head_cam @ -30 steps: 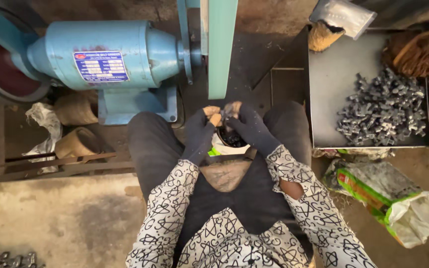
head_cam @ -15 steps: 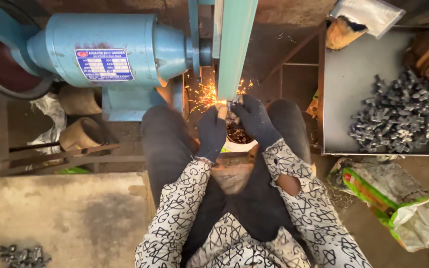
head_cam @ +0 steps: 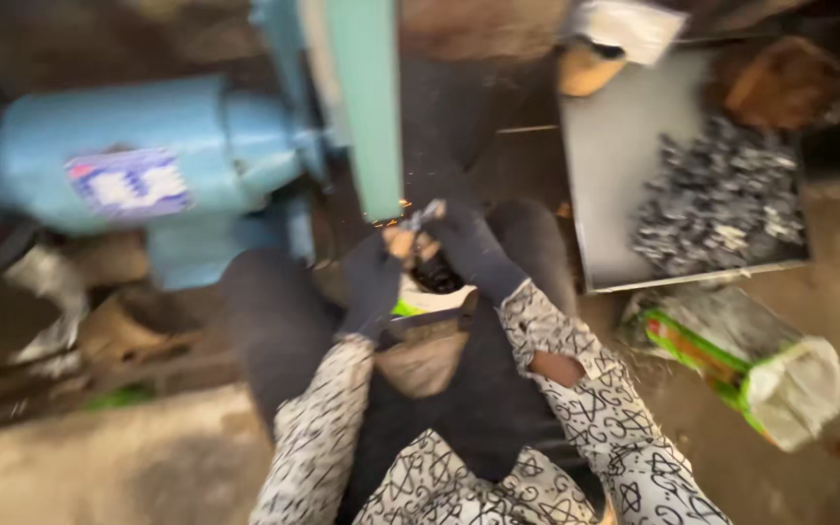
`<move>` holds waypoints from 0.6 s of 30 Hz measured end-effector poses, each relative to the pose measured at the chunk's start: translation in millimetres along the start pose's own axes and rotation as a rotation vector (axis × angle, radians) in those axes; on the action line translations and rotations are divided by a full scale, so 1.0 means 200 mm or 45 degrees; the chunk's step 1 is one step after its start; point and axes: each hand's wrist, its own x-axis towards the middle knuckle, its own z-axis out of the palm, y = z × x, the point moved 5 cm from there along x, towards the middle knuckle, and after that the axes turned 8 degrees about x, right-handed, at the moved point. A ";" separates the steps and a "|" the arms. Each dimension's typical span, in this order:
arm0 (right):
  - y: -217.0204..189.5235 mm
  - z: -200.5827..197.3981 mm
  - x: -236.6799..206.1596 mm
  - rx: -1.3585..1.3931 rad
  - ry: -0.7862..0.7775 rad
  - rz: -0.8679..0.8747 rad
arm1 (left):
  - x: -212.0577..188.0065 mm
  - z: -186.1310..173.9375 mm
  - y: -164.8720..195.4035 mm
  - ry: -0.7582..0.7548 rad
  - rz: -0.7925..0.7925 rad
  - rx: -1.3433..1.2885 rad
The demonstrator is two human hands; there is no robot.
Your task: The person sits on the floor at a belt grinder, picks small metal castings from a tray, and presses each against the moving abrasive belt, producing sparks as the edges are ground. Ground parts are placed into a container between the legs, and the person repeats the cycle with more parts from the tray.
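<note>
Both hands wear dark knitted gloves and meet near the middle of the blurred head view. The left hand [head_cam: 373,282] and the right hand [head_cam: 473,251] are closed together around a small grey metal piece [head_cam: 428,213], whose tip pokes out at 12 o'clock from the fingers and sits just at the lower end of the pale green upright sanding belt [head_cam: 367,97]. A few orange sparks [head_cam: 393,216] show where piece and belt meet. Exactly how each finger grips cannot be told through the blur.

At 9 o'clock from the hands lies the light blue cylindrical motor housing [head_cam: 138,160] of the grinder, with a rectangular label plate on its side. Just below the hands, at 6 o'clock, a small container of dark pieces [head_cam: 435,277] rests in the person's lap, between the dark trouser legs. The sleeves [head_cam: 576,389] carry a black and white scribble pattern.

At 2 o'clock from the hands, a flat grey metal tray [head_cam: 605,165] holds a heap of small dark grey metal parts [head_cam: 721,199]. At 4 o'clock, on the dusty floor, lies a crumpled woven sack in green, orange and white [head_cam: 751,360]. At 8 o'clock some brownish rolled scraps [head_cam: 119,326] lie under the motor, too blurred to tell apart
</note>
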 end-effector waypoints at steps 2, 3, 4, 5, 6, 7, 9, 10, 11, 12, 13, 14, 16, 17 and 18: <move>-0.01 -0.20 -0.13 -0.846 0.057 -0.117 | -0.03 0.03 0.04 -0.297 -0.059 0.195; -0.02 -0.36 -0.19 -0.833 0.306 -0.151 | -0.06 0.04 0.06 -0.451 0.009 0.486; -0.03 -0.54 -0.26 -0.820 0.543 -0.196 | -0.08 0.06 0.10 -0.495 0.087 0.471; -0.03 -0.71 -0.34 -0.806 0.770 -0.253 | -0.10 0.08 0.13 -0.526 0.163 0.453; -0.04 -0.87 -0.40 -1.198 0.893 -0.233 | -0.11 0.13 0.11 -0.671 0.054 0.622; -0.04 -1.00 -0.44 -1.587 0.989 -0.207 | -0.13 0.15 0.09 -0.803 -0.064 0.797; 0.09 -1.25 -0.52 -1.352 1.156 0.275 | -0.15 0.18 0.06 -0.920 -0.149 0.915; 0.14 -1.29 -0.50 -1.396 1.104 0.316 | -0.14 0.19 0.07 -0.909 -0.104 0.858; 0.17 -1.33 -0.48 -1.438 1.054 0.355 | -0.13 0.21 0.09 -0.896 -0.058 0.803; 0.19 -1.35 -0.46 -1.474 1.007 0.395 | -0.12 0.21 0.10 -0.859 -0.037 0.756; 0.19 -1.36 -0.42 -1.414 1.011 0.345 | -0.11 0.22 0.11 -0.817 -0.011 0.709; 0.18 -1.37 -0.38 -1.353 1.007 0.295 | -0.10 0.22 0.12 -0.773 0.008 0.663; 0.12 -1.36 -0.32 -1.220 1.027 0.213 | -0.10 0.22 0.12 -0.768 0.008 0.693; 0.08 -1.36 -0.30 -1.145 1.063 0.158 | -0.10 0.22 0.12 -0.758 0.021 0.710; 0.03 -1.34 -0.27 -1.066 1.095 0.100 | -0.10 0.21 0.12 -0.737 0.000 0.718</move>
